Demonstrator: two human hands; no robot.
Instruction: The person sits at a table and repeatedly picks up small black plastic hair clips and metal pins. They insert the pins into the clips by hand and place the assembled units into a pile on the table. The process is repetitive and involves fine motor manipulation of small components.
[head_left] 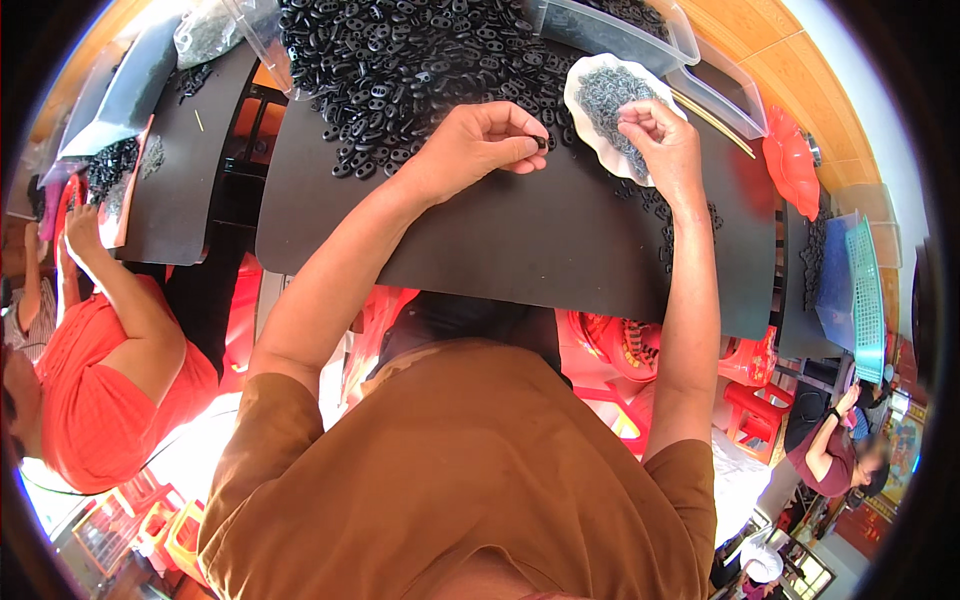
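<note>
The left hand (475, 145) pinches a small black piece (541, 142), likely so one end stays exposed — the black heap (420, 60) lies just beyond. The right hand (662, 145) bunches over a white dish (574, 95), within easy reach; whether it grips anything, I cannot tell.

The left hand (470, 150) pinches its thumb (512, 152) toward the forefinger (520, 116), other fingers curled loosely beside that pinch; the left forearm (340, 265) slants outward behind it. The right hand (668, 145) gathers its fingertips (630, 113), perhaps touching; the right forearm (686, 310) runs nearly straight behind them.
</note>
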